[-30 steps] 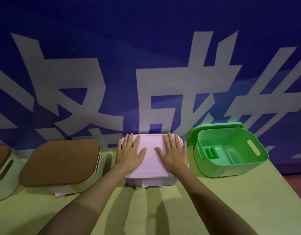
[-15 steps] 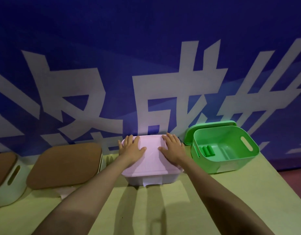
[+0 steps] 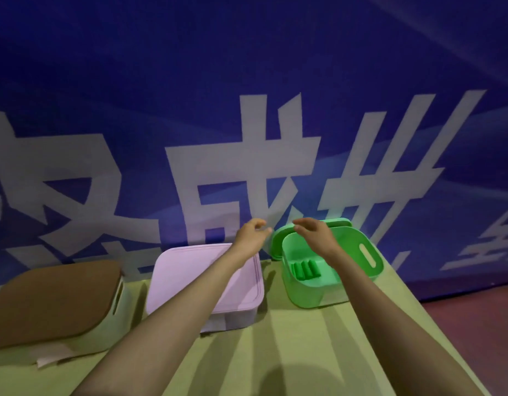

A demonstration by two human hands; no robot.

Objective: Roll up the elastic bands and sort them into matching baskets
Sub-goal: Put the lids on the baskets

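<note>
Green lid is propped behind its basket at the desk's far edge, just beyond both half-open, empty hands; right hand is nearer than left hand.

wall: deep blue banner fills the back, big white characters across it | bench: pale yellow-green top, streaked with long shadows | floor: dark reddish strip at right | light: dim, bluish cast overall
</note>
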